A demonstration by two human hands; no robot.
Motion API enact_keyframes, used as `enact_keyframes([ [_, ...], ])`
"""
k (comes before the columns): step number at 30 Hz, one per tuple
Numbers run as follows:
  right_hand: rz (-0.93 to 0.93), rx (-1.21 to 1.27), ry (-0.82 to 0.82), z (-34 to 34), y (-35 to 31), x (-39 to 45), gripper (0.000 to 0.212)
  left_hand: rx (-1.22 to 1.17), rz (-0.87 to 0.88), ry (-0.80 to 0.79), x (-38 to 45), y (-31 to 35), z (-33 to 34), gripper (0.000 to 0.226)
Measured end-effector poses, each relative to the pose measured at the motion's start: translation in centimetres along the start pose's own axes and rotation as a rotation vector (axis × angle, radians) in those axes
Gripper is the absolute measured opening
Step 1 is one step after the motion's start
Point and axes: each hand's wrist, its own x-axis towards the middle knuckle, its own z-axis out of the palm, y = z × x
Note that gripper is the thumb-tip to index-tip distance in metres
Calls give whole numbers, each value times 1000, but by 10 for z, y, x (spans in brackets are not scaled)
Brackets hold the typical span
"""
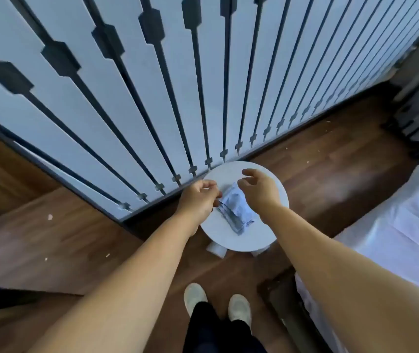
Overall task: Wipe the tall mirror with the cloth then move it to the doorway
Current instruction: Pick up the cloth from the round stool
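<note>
a small round white stool (267,238) stands on a brown wooden floor (330,174), just beside a wall of pale panels (126,85) split by dark vertical strips with wider dark blocks along them. at the right edge is a bed with a white sheet (407,212). pale crumbs (50,216) lie scattered on the floor. at the bottom, two light shoes (195,296) and dark trouser legs (216,332) show.

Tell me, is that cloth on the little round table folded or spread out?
Folded. The cloth lies as a compact layered bundle on the white round table, stacked edges showing along one side.
</note>
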Motion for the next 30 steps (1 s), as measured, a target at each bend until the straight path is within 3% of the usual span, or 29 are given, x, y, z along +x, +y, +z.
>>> enact_keyframes([
  [13, 82, -423, -100, 109, 127, 126, 58, 14, -89, -47, 140, -90, 43, 22],
  [23, 143, -608, 31, 147, 179, 171, 53, -29, -143, -60, 178, -122, 43, 31],
  [26, 68, -525, 43, 141, 185, 179, 44, -11, -137, -58, 182, -121, 42, 31],
  [30, 71, -162, 122, 125, 165, 180, 41, 14, -133, -38, 175, -112, 43, 32],
])
